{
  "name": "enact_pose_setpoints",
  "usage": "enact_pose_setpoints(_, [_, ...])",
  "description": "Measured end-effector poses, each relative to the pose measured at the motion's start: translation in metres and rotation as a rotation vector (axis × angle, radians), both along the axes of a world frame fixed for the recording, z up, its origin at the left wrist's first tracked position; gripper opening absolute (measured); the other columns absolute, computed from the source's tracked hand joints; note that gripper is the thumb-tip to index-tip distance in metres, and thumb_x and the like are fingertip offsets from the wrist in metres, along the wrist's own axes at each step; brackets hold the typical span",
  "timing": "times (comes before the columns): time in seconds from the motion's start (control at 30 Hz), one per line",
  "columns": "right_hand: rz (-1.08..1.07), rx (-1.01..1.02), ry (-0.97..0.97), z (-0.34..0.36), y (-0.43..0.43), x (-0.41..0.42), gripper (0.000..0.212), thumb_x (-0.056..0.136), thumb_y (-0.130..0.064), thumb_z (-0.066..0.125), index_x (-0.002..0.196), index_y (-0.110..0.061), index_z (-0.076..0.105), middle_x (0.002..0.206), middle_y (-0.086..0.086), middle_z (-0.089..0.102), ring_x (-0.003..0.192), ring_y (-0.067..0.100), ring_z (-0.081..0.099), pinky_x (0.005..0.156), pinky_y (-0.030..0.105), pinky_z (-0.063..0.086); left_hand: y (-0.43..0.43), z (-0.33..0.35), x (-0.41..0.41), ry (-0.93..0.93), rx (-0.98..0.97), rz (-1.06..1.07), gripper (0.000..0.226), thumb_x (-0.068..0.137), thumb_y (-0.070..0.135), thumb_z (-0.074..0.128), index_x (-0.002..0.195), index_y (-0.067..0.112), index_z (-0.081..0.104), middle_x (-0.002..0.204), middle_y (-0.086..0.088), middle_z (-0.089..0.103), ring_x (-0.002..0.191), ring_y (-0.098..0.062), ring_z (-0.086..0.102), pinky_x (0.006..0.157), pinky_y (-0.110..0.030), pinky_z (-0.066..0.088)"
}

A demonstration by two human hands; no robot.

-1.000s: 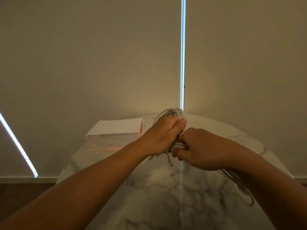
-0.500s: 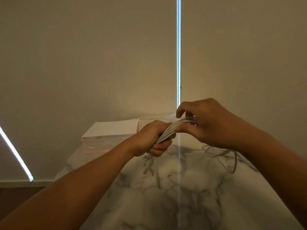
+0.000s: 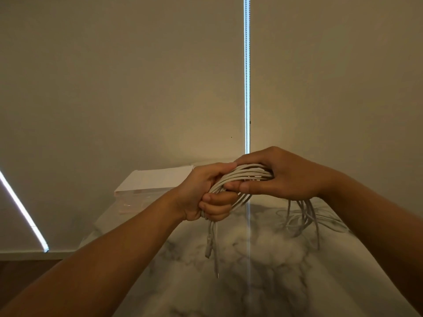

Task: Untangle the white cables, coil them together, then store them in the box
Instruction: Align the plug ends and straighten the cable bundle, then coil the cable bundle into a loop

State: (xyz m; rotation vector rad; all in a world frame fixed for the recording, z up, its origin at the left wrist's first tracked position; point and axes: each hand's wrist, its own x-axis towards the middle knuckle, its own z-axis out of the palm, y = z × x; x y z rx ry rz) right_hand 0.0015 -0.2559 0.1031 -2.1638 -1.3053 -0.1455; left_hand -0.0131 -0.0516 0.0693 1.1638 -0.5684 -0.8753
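Note:
A bundle of white cables (image 3: 245, 175) is held above the marble table between both hands. My left hand (image 3: 206, 191) grips the bundle in a fist, and several plug ends hang below it. My right hand (image 3: 281, 175) holds the same strands just to the right, thumb under and fingers over. Loose loops trail down from the right hand onto the table. The box (image 3: 146, 191), clear with a white lid, stands at the back left behind my left wrist; I cannot tell whether the lid is on or ajar.
The round white marble table (image 3: 251, 282) fills the lower view. A beige wall or blind with a bright vertical slit (image 3: 247, 76) stands right behind it. The table's left edge drops to a dark floor (image 3: 23, 271).
A second ago both hands were low and close together on a coiled loop. They have risen, my right hand drawing the strands to the right of the left fist, and the loose loops have shifted right.

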Motion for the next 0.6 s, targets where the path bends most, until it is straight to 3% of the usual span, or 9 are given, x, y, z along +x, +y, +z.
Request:
enact_pose_setpoints(0.13, [-0.042, 0.028, 0.033, 0.000, -0.003, 0.003, 0.027, 0.086, -0.034, 0.067, 0.104, -0.015, 0.073, 0.086, -0.004, 0.072, 0.077, 0.013, 0.067, 0.069, 0.018, 0.049, -0.001, 0.005, -0.004, 0.014, -0.022, -0.092, 0.038, 0.096, 0.040, 0.042, 0.067, 0.016, 0.049, 0.041, 0.004, 0.027, 0.031, -0.010, 0.020, 0.037, -0.019, 0.017])
enact_pose_setpoints(0.27, [-0.056, 0.075, -0.030, -0.006, -0.003, 0.005, 0.026, 0.089, -0.036, 0.062, 0.095, -0.013, 0.073, 0.078, -0.004, 0.071, 0.072, 0.012, 0.067, 0.066, 0.016, 0.048, 0.000, 0.009, -0.004, 0.027, 0.010, -0.065, 0.040, 0.095, 0.041, 0.038, 0.065, 0.016, 0.047, 0.040, 0.005, 0.030, 0.030, -0.010, 0.022, 0.038, -0.018, 0.020])
enact_pose_setpoints(0.47, [-0.100, 0.032, -0.212, -0.016, -0.002, 0.006, 0.022, 0.097, -0.037, 0.051, 0.097, -0.020, 0.065, 0.079, -0.014, 0.063, 0.073, 0.005, 0.061, 0.066, 0.009, 0.042, 0.005, 0.019, -0.006, -0.272, 0.277, 0.154, 0.044, 0.096, 0.046, 0.032, 0.065, 0.016, 0.045, 0.047, 0.001, 0.031, 0.039, -0.013, 0.028, 0.049, -0.032, 0.020])
enact_pose_setpoints(0.6, [-0.125, 0.062, -0.283, -0.018, -0.001, 0.007, 0.034, 0.095, -0.047, 0.042, 0.105, -0.021, 0.062, 0.085, -0.015, 0.060, 0.076, 0.005, 0.059, 0.069, 0.009, 0.043, 0.001, 0.023, -0.009, -0.397, 0.337, 0.312, 0.046, 0.095, 0.050, 0.035, 0.062, 0.019, 0.044, 0.050, 0.002, 0.025, 0.043, -0.012, 0.016, 0.046, -0.024, 0.018])
